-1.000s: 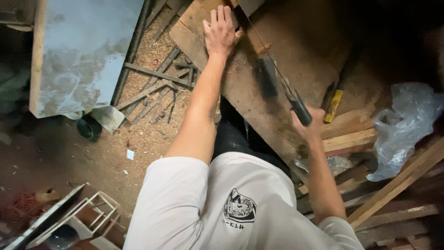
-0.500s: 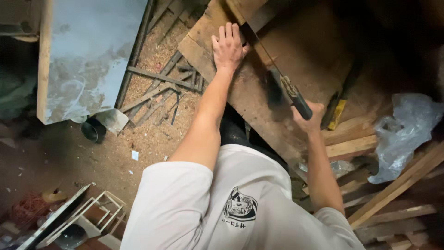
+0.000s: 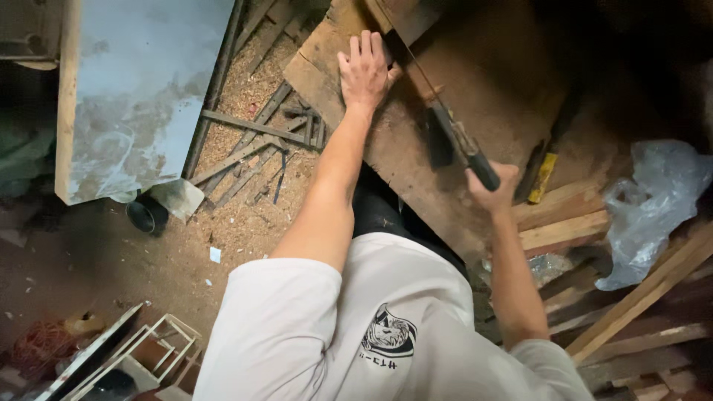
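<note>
Right hand (image 3: 496, 187) is wrapped tight round the dark handle of a hand saw (image 3: 438, 119), fingers fully curled, fist low at the near end of the tool. The blade runs up and away from that fist, slanting across the wooden board (image 3: 416, 156) towards the far end of it. Left hand (image 3: 365, 70) is spread flat, palm down, fingers splayed, pressing on the board just beside the blade; it grips nothing, only bears down.

The board lies on a slant over a heap of offcuts. How deep the cut goes cannot be told from here: the blade hides the line, and the wood on both sides of it looks to be in one piece. My judgement: sawing is under way, the piece is not yet parted.

Further out, a yellow-handled tool (image 3: 544, 177) lies on the board near the right fist. Timber strips (image 3: 564, 215) are stacked just beyond, a crumpled plastic bag (image 3: 653, 200) beside them. Left of the board, sawdust (image 3: 245, 89) covers the floor among thin laths, next to a pale blue panel (image 3: 141, 89).
</note>
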